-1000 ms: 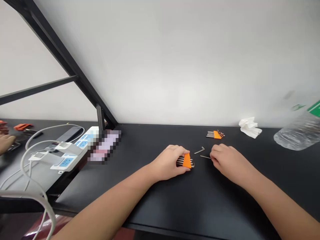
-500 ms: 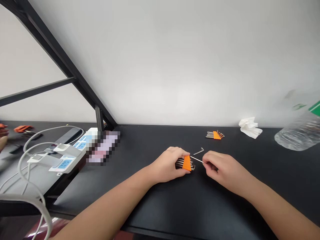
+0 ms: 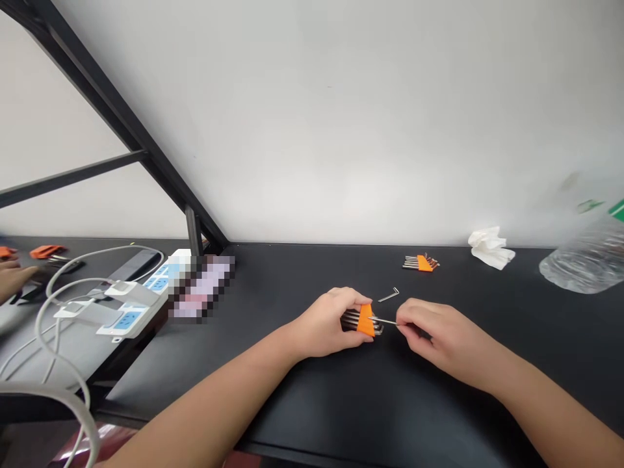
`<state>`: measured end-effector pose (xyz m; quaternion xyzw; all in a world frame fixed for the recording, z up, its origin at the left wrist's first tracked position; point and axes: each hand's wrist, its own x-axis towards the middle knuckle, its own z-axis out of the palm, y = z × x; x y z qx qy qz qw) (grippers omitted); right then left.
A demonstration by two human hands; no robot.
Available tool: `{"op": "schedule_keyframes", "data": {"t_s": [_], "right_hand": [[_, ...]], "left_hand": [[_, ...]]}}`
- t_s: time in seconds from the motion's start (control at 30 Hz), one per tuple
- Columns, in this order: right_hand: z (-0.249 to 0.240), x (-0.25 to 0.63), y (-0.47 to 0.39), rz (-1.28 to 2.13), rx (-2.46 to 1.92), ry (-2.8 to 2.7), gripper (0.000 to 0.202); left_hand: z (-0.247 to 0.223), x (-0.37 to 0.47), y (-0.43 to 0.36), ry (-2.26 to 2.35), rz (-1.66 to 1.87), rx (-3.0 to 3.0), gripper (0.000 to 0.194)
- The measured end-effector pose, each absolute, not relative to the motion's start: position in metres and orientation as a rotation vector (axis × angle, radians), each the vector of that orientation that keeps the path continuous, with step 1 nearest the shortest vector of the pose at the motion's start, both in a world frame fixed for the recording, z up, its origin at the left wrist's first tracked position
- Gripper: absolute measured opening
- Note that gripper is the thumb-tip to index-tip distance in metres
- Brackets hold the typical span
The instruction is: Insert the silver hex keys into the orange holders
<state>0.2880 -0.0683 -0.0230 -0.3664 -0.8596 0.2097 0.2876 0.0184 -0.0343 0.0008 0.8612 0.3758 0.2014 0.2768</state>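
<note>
Between thumb and fingers, my left hand (image 3: 327, 325) grips an orange hex key holder (image 3: 366, 320) with several metal keys through it. My right hand (image 3: 433, 328) pinches one end of a thin hex key (image 3: 385, 320); its other end overlaps the holder's right side, and I cannot tell whether it sits in a slot. A small loose L-shaped hex key (image 3: 389, 296) lies on the black table just behind my hands. Farther back rests a second orange holder (image 3: 423, 262) filled with hex keys.
A crumpled white tissue (image 3: 491, 247) and a clear plastic bottle (image 3: 585, 257) are at the back right. On the left are a power strip (image 3: 158, 286) with white cables, a blurred-out object (image 3: 202, 289) and a black metal frame (image 3: 194, 231). Another person's hand (image 3: 14, 281) shows at the far left.
The hex key in my right hand has shifted from the holder's upper edge down across its right side. My left hand keeps its grip. At far left, the other person's hand has come farther into view.
</note>
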Motion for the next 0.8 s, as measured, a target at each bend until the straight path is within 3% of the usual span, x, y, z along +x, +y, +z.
{"op": "schedule_keyframes", "data": {"t_s": [0.53,0.8], "right_hand": [[-0.021,0.292,-0.069,0.579,-0.949,-2.279,0.015],[-0.033,0.273,-0.062,1.011,-0.759,-1.993,0.015]], "left_hand": [[0.001,0.016,-0.034,0.929,0.561,2.300,0.052],[0.008,0.030,-0.046,0.720,0.598,2.354,0.042]]}}
